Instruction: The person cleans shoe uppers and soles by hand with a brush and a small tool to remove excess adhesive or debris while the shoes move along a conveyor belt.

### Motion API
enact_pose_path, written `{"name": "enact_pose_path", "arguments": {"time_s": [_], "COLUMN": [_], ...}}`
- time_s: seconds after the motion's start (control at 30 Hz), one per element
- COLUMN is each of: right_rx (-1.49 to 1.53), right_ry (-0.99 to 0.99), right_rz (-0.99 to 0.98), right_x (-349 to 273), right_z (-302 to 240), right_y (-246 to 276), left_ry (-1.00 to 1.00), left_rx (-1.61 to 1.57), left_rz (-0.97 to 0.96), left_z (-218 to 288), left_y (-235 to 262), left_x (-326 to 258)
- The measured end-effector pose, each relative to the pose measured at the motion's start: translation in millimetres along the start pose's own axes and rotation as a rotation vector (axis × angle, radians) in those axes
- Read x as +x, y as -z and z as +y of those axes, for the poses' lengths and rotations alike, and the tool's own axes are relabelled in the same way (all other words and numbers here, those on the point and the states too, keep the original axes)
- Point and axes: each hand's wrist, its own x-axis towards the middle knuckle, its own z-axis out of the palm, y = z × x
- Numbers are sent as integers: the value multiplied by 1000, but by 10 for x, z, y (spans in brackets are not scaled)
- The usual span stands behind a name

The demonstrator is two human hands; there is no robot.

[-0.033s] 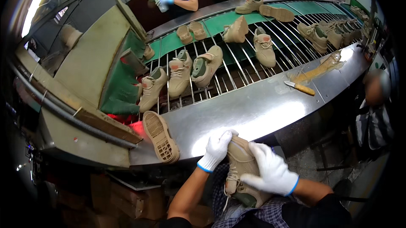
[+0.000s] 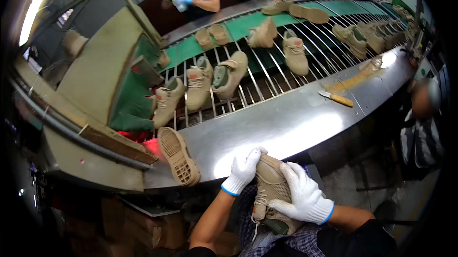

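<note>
A beige lace-up shoe (image 2: 274, 188) with a green lining is held close to my lap, its toe pointing away from me. My left hand (image 2: 242, 172) grips the toe end from the left, thumb near the tip. Across the right side of the upper lies my right hand (image 2: 305, 195), its fingers wrapped over the shoe and its thumb toward the laces. Both hands wear white knit gloves with blue cuffs. On the metal ledge (image 2: 257, 130) to the left, a loose tan sole (image 2: 179, 156) rests with its tread facing up.
Beyond the ledge, beige shoes (image 2: 199, 85) stand on a conveyor of metal rods (image 2: 260, 85). A knife (image 2: 336, 98) with a wooden handle lies on the ledge beside a yellowish glue smear (image 2: 350, 84). Two gloved co-workers (image 2: 202, 2) are across the line; another person (image 2: 422, 128) is at right.
The whole view has shifted slightly, so the conveyor and ledge appear a little further left. Both hands keep hold of the shoe, with hardly any movement.
</note>
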Motion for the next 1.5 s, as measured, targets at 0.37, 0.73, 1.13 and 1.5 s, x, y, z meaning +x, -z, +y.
{"name": "enact_pose_path", "arguments": {"time_s": [0.37,0.73,1.13,1.5], "right_rx": [110,96,15,65], "right_ry": [166,-7,154,17], "right_rz": [151,-105,-315,-447], "right_x": [509,404,105,844], "right_z": [1395,698,456,253], "right_y": [-479,-196,39,76], "left_ry": [-66,140,95,199], "left_rx": [157,258,265,-466], "left_rz": [-39,30,53,361], "left_z": [-214,201,112,43], "left_y": [-96,-65,-128,-168], "left_x": [155,250,148,-29]}}
